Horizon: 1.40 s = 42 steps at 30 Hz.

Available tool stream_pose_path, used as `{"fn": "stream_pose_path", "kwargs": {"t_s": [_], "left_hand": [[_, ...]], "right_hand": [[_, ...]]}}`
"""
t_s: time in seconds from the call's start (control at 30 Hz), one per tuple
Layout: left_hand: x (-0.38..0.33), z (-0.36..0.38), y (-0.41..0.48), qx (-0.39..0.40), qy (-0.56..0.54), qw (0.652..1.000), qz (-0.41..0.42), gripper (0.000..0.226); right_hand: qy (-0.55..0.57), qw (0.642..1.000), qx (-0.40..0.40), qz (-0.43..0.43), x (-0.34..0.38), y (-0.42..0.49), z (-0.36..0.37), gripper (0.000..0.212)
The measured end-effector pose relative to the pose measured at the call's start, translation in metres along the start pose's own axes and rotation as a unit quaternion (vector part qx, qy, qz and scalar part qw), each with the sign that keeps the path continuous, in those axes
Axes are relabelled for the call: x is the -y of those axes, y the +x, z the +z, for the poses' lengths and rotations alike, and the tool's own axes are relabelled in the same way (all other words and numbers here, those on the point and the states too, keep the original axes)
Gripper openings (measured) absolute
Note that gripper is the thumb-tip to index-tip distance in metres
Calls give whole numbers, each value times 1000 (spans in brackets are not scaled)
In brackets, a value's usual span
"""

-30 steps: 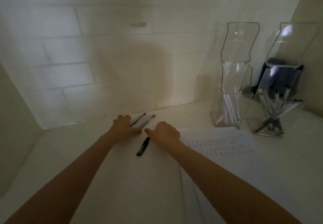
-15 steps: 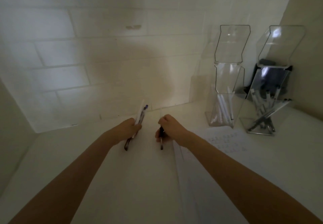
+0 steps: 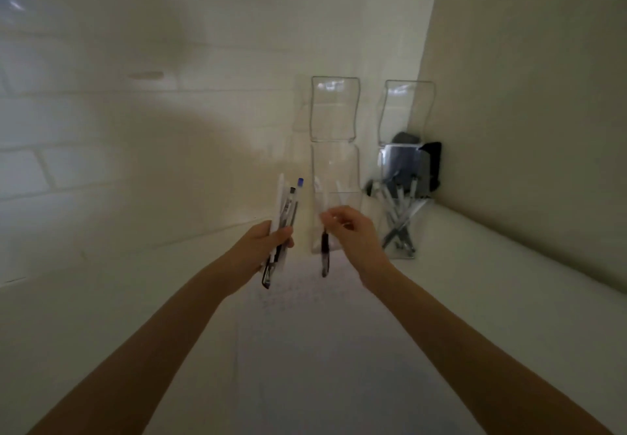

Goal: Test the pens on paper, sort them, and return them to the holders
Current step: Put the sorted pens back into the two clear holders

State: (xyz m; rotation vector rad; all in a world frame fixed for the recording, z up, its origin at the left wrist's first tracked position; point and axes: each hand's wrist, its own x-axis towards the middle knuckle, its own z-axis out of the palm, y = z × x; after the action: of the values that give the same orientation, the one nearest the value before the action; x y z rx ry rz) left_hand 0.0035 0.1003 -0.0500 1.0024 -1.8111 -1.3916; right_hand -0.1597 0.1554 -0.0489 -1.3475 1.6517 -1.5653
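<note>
Pen [image 3: 325, 258] is pinched tip-down in the grip of the right hand [image 3: 353, 234] — just before the clear holder [image 3: 334, 163], below its mouth; left of the holder, more pens [image 3: 286, 210] are clasped in the left hand [image 3: 263, 244].

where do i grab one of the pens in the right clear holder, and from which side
Pinch a pen by its upper end, reaching down through the open top of the right holder. The pens lean crossed inside and clear walls seem to enclose them all round, so only the tops look reachable for fingers.
</note>
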Motion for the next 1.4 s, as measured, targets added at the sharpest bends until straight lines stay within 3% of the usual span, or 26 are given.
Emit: {"fn": "stream_pose_path", "kwargs": {"t_s": [0.17, 0.3, 0.5, 0.57, 0.6, 0.67, 0.73, 0.9, 1.1, 1.27, 1.33, 1.4], "left_hand": [[-20, 44, 17, 3, -49, 998, 41, 25], [-24, 59, 27, 22, -50, 997, 55, 26], [-25, 66, 29, 30, -39, 995, 84, 27], [-24, 67, 27, 37, -42, 994, 95, 26], [-24, 67, 26, 43, -41, 993, 100, 25], [-24, 66, 24, 59, -35, 992, 110, 24], [-24, 67, 22, 78, -35, 989, 116, 20], [-22, 66, 14, 54, -10, 990, 128, 19], [-17, 62, 8, 43, -122, 986, 105, 22], [-20, 62, 7, 27, -191, 977, 86, 17], [-17, 61, 8, 19, -198, 975, 96, 18], [-17, 59, 14, -9, -213, 973, 94, 19]], "right_hand": [[2, 968, -211, -135, 30, 36, -89, 8], [-61, 945, -260, -188, 41, 54, -125, 6], [-267, 950, -162, -12, 9, 73, -125, 29], [-243, 954, -172, -41, 5, 64, -110, 27], [-213, 966, -139, -55, 8, 55, -98, 30], [-165, 986, -2, -35, 18, 36, -74, 36], [-104, 991, 82, 4, 27, 20, -55, 36], [-9, 997, 78, -10, 24, 8, -45, 19], [88, 993, 76, 7, 19, 7, -48, 18], [192, 973, 122, 34, 19, 2, -55, 21], [195, 976, 98, 28, 20, 1, -59, 20], [186, 982, 20, 10, 19, 6, -68, 18]]}}
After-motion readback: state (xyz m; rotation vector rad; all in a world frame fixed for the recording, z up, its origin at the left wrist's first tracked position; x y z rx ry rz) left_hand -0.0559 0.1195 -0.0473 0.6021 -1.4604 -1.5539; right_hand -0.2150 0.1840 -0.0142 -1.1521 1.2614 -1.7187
